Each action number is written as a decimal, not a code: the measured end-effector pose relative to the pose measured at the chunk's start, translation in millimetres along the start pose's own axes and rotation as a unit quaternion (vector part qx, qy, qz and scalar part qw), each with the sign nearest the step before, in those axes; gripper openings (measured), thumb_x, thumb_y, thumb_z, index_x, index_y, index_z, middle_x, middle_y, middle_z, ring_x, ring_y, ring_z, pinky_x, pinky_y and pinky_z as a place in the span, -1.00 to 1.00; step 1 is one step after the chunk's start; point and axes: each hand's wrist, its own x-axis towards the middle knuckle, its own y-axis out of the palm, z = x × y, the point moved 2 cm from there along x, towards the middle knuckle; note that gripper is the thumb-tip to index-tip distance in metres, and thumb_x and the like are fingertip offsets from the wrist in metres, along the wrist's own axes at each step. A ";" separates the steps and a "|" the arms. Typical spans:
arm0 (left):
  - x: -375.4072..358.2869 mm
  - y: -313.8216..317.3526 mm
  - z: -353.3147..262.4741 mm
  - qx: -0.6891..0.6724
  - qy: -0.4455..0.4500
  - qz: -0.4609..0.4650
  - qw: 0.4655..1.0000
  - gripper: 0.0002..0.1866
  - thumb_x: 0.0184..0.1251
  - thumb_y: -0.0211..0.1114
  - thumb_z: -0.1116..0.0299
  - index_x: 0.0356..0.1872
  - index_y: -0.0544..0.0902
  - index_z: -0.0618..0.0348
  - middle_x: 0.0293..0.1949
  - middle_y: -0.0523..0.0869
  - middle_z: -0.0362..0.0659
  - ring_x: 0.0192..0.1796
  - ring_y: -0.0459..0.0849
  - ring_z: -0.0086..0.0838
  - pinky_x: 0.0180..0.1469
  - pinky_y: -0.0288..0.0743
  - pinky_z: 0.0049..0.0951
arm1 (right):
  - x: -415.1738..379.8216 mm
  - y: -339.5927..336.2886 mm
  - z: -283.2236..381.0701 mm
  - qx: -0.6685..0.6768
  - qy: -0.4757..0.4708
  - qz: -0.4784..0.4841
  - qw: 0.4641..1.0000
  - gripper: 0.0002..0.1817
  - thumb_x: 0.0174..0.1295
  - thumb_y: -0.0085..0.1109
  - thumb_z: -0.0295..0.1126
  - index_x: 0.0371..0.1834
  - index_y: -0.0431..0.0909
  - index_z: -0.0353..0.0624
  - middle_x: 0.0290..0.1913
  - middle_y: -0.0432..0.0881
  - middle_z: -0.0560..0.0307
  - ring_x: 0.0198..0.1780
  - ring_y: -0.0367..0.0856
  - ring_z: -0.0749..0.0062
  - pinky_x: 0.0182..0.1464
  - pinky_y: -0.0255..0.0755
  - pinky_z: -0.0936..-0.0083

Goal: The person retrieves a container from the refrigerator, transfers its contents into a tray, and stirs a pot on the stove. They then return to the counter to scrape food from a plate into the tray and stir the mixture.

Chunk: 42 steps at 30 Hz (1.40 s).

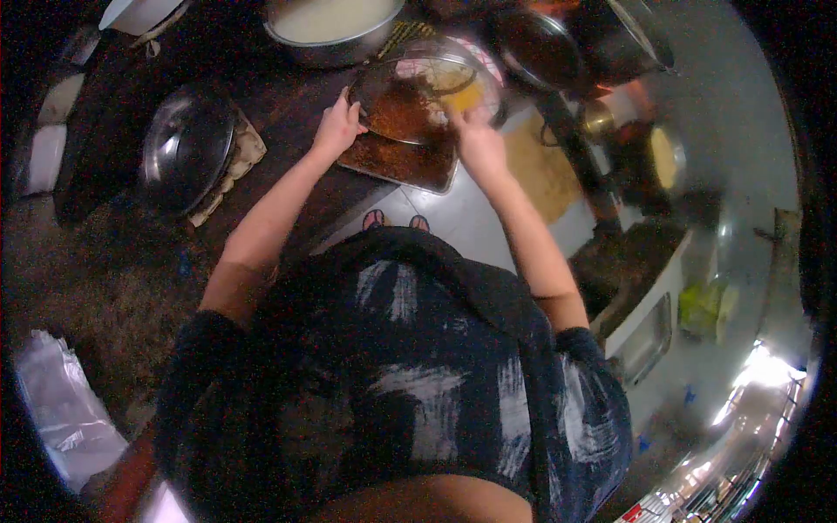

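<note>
My left hand [338,129] is closed on the left rim of a wide round pan [397,109], tilted over the floor side. Reddish-brown, crumbly matter covers part of its inside, and pale bits lie toward its right. At the pan's right side, my right hand [478,138] is closed around a small yellow thing [465,96], blurred, perhaps a scraper or sponge. Below the pan sits a rectangular metal tray [397,162] with brown matter in it. A pink and white patterned cloth [484,59] shows behind the pan's far rim.
A large metal pot [336,39] of pale liquid stands beyond the pan. To the left, a dark domed wok or lid [187,150] rests on a light board. Dark pans [536,50] are at the upper right. Plastic bags [65,405] lie lower left, cardboard [542,170] at right.
</note>
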 end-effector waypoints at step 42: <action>-29.1 3.6 8.4 0.052 0.079 -0.067 0.993 -0.64 0.29 -0.07 0.39 0.07 0.26 0.35 -0.41 0.62 0.16 -0.40 0.67 -0.16 -0.34 0.50 -0.23 | -64.3 61.9 -6.3 0.193 0.122 0.008 0.973 -0.45 0.02 -0.20 -0.62 0.17 0.24 -0.03 -0.04 0.40 -0.21 -0.18 0.48 -0.17 -0.15 0.40 0.11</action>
